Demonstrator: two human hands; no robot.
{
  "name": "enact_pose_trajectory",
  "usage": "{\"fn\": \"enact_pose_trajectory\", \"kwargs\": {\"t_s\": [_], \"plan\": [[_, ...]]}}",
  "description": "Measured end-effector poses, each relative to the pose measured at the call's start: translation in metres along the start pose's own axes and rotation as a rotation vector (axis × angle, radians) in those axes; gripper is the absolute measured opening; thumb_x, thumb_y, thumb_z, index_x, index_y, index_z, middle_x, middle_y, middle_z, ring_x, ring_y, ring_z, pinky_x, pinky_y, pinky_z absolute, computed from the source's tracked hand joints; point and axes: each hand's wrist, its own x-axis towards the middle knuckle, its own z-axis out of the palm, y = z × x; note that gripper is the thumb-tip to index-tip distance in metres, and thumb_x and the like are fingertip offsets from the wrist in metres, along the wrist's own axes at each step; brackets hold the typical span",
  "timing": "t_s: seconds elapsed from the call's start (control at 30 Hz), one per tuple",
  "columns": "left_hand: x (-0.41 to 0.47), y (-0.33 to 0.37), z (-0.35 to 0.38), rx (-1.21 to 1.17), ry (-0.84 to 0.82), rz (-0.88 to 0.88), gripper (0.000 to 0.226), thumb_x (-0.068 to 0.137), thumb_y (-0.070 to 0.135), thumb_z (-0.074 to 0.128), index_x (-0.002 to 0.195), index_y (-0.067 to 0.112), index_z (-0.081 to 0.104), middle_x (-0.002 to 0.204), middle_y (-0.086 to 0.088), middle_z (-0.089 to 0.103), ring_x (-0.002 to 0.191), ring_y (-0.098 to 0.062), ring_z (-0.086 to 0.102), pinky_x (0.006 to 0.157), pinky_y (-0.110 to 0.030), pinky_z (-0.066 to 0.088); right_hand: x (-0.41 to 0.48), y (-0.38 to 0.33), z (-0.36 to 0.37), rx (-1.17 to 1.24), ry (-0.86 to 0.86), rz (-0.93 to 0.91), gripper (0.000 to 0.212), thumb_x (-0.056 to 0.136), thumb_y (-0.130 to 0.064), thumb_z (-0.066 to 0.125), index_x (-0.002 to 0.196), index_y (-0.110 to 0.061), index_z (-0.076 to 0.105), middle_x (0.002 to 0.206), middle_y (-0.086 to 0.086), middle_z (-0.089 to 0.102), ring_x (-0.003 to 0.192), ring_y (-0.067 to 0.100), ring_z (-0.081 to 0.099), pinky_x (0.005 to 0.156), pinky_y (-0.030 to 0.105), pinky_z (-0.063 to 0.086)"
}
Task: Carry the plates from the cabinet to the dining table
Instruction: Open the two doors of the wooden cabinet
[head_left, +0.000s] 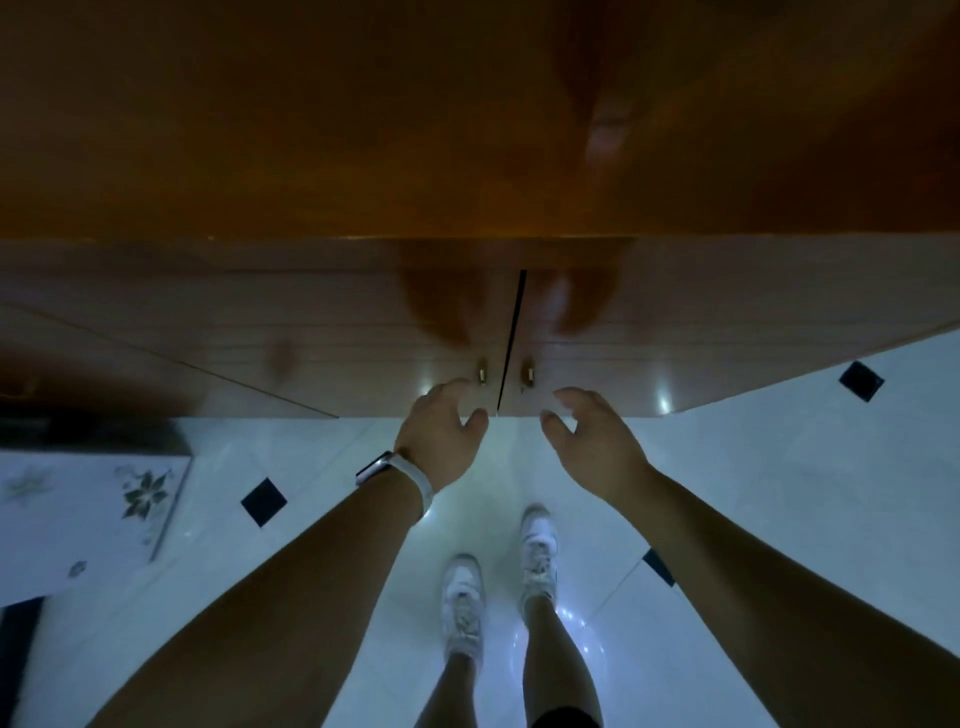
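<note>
A low wooden cabinet (311, 322) stands in front of me with its two doors closed, a thin dark gap between them. A small brass knob (481, 372) sits on the left door and another brass knob (529, 375) on the right door. My left hand (441, 436), with a white watch on the wrist, is curled just below the left knob with fingers apart and empty. My right hand (592, 441) is just below and right of the right knob, fingers apart and empty. No plates are in view.
The cabinet's glossy wooden top (363, 130) fills the upper half of the view. Below is white tiled floor (779, 467) with small black diamond insets. A white flower-patterned surface (78, 514) lies at the left. My feet in white sneakers (462, 603) stand close to the cabinet.
</note>
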Motion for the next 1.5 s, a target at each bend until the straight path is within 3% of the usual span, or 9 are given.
{"fn": "enact_pose_trajectory", "kwargs": {"t_s": [0.3,0.5,0.73,0.97,1.07,1.17,1.3,1.5], "plan": [[0.040,-0.001,0.043,-0.108,0.012,-0.132,0.042,0.091,0.028,0.055,0.130,0.013,0.051,0.125,-0.011,0.059,0.113,-0.031,0.056,0.091,-0.036,0.048,0.063,0.014,0.038,0.236,0.014,0.125,0.038,0.094,-0.032,0.054,0.128,-0.014,0.056,0.128,0.005,0.058,0.113,0.022,0.055,0.087,0.023,0.034],[0.050,-0.008,0.063,-0.233,0.084,-0.138,0.030,0.091,0.025,0.059,0.118,0.013,0.056,0.114,-0.007,0.063,0.106,-0.026,0.058,0.087,-0.032,0.046,0.075,0.019,0.056,0.327,0.041,0.059,0.016,0.094,-0.025,0.053,0.097,-0.013,0.063,0.095,0.002,0.064,0.093,0.018,0.057,0.075,0.026,0.037],[0.046,-0.012,0.072,-0.369,0.141,-0.143,0.024,0.093,0.026,0.058,0.116,0.018,0.056,0.112,0.002,0.063,0.104,-0.015,0.057,0.080,-0.023,0.038,0.070,0.026,0.068,0.394,0.121,0.059,0.015,0.095,-0.028,0.053,0.099,-0.018,0.063,0.100,0.001,0.067,0.096,0.017,0.059,0.081,0.030,0.044],[0.028,-0.025,0.079,-0.357,0.105,-0.099,0.026,0.092,0.028,0.056,0.118,0.021,0.055,0.111,0.002,0.064,0.094,-0.020,0.061,0.079,-0.029,0.047,0.047,0.034,0.077,0.355,0.126,0.055,0.003,0.095,-0.030,0.051,0.096,-0.030,0.054,0.100,-0.002,0.063,0.096,0.017,0.057,0.081,0.029,0.044],[0.013,-0.034,0.081,-0.325,0.082,-0.090,0.028,0.092,0.029,0.057,0.119,0.021,0.054,0.109,0.002,0.064,0.089,-0.020,0.060,0.076,-0.026,0.043,0.036,0.039,0.079,0.341,0.122,0.057,0.007,0.095,-0.030,0.052,0.100,-0.027,0.055,0.102,-0.002,0.063,0.099,0.016,0.057,0.079,0.028,0.041],[-0.002,-0.045,0.082,-0.299,0.039,-0.083,0.027,0.092,0.033,0.056,0.117,0.024,0.052,0.093,-0.002,0.063,0.078,-0.020,0.059,0.071,-0.028,0.044,0.025,0.045,0.084,0.328,0.120,0.069,0.015,0.095,-0.030,0.052,0.105,-0.021,0.057,0.106,0.000,0.063,0.099,0.017,0.056,0.079,0.028,0.040],[-0.024,-0.057,0.077,-0.274,-0.019,-0.075,0.025,0.092,0.030,0.056,0.117,0.025,0.053,0.066,0.008,0.050,0.060,-0.014,0.052,0.065,-0.026,0.041,0.006,0.054,0.089,0.305,0.113,0.105,0.022,0.094,-0.035,0.054,0.109,-0.019,0.057,0.100,-0.001,0.060,0.090,0.018,0.056,0.079,0.030,0.044],[-0.059,-0.073,0.073,-0.227,-0.070,-0.063,0.026,0.094,0.029,0.055,0.118,0.021,0.052,0.099,-0.011,0.064,0.077,-0.021,0.057,0.063,-0.025,0.038,-0.035,0.056,0.087,0.308,0.090,0.200,0.019,0.093,-0.032,0.054,0.108,-0.020,0.053,0.087,0.001,0.059,0.070,0.018,0.057,0.061,0.027,0.042]]}}
